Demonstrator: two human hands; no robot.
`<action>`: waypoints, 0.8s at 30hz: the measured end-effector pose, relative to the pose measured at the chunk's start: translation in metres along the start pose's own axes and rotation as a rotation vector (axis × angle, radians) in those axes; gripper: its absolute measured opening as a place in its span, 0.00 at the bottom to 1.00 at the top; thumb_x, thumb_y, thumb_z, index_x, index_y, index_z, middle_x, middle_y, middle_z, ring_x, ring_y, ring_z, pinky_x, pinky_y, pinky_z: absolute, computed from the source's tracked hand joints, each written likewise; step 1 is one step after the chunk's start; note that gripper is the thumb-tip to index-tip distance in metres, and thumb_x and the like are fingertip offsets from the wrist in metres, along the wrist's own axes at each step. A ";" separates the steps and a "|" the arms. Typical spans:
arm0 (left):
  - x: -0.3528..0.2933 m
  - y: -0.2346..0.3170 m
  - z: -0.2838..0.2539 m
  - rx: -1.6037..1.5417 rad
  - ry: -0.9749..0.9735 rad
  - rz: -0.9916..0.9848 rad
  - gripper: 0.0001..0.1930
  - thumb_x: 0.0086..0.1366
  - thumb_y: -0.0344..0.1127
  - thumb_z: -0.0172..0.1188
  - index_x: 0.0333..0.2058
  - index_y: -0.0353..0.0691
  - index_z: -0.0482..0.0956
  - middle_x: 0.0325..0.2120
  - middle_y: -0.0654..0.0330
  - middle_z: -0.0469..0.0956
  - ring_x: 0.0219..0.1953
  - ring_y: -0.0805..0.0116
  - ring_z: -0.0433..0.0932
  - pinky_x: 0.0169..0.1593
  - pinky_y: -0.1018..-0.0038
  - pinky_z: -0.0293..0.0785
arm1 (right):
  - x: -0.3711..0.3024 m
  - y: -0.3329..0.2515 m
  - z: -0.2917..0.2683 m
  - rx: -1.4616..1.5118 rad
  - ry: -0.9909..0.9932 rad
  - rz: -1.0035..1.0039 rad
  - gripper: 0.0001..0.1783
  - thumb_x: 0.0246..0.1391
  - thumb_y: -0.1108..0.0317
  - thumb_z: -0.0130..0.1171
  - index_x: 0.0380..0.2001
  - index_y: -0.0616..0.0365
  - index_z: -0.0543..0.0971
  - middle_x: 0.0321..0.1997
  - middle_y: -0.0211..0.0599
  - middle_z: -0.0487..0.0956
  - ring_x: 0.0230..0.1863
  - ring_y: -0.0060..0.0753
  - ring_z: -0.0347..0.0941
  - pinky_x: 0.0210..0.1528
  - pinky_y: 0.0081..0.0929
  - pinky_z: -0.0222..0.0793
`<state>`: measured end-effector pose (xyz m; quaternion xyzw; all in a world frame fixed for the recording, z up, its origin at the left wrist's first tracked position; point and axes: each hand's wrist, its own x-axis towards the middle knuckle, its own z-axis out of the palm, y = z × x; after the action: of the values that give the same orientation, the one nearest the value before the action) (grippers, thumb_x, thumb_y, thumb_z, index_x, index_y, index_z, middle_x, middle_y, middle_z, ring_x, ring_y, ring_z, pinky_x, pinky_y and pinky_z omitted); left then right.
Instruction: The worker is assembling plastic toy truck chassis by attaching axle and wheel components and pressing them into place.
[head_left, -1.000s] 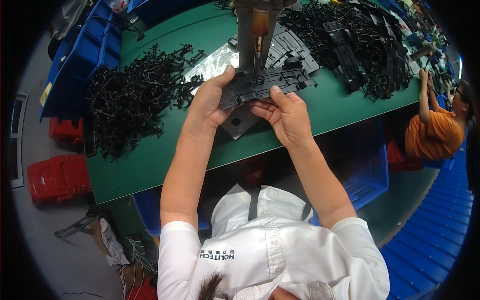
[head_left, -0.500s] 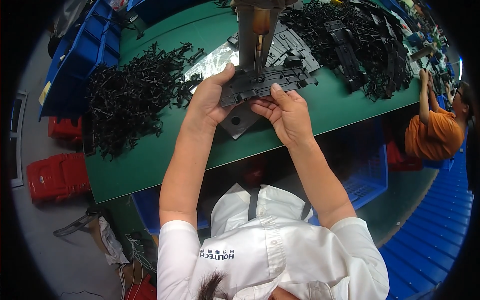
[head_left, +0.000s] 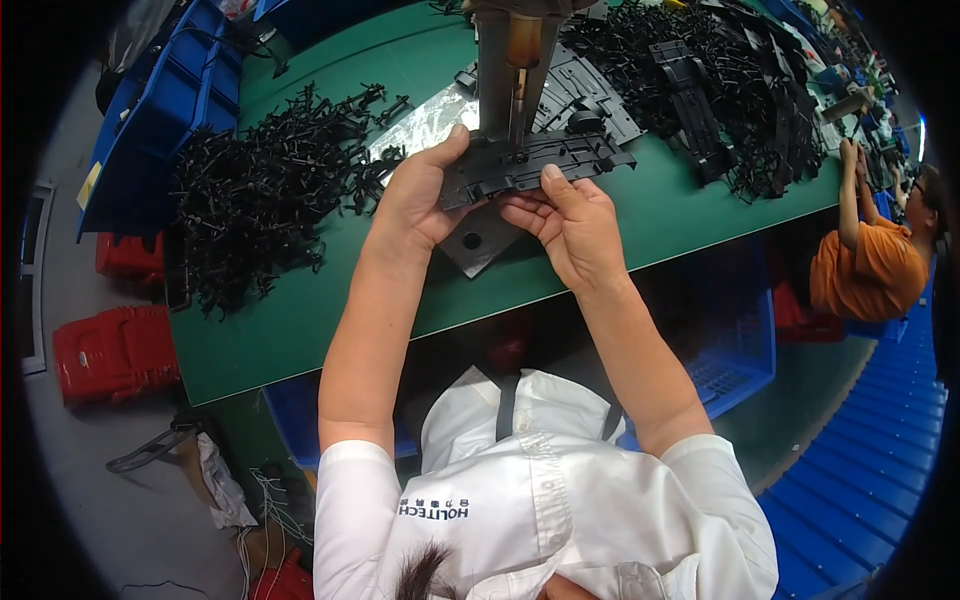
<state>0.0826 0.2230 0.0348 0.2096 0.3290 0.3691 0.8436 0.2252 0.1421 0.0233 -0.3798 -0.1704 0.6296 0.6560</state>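
Observation:
Both my hands hold a long black moulded plastic part (head_left: 540,163) under a machine head. My left hand (head_left: 418,190) grips its left end, thumb along the top edge. My right hand (head_left: 570,222) pinches the near edge with the thumb on top and fingers curled beneath. The thin metal tip (head_left: 518,115) of the upright machine comes down to the part's upper face; whether it touches cannot be made out. A dark metal base plate (head_left: 477,245) with a round hole shows below the part.
A heap of small black plastic pieces (head_left: 260,190) lies left on the green table (head_left: 400,335). More black parts (head_left: 690,110) pile up at the right. A blue bin (head_left: 165,110) stands at the left edge. A person in orange (head_left: 865,265) works at the far right.
The black part has shifted and tilted very slightly under the metal tip. Both hands keep their grip in nearly the same place.

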 end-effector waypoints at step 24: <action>0.003 0.004 0.001 0.044 0.045 -0.022 0.12 0.62 0.40 0.53 0.36 0.36 0.72 0.32 0.54 0.76 0.33 0.64 0.77 0.41 0.66 0.75 | 0.001 -0.002 0.004 -0.019 0.039 -0.006 0.13 0.58 0.67 0.48 0.32 0.70 0.68 0.34 0.47 0.74 0.35 0.37 0.75 0.39 0.34 0.76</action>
<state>0.0832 0.2272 0.0367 0.2160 0.3583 0.3570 0.8352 0.2239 0.1447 0.0276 -0.3977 -0.1645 0.6185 0.6574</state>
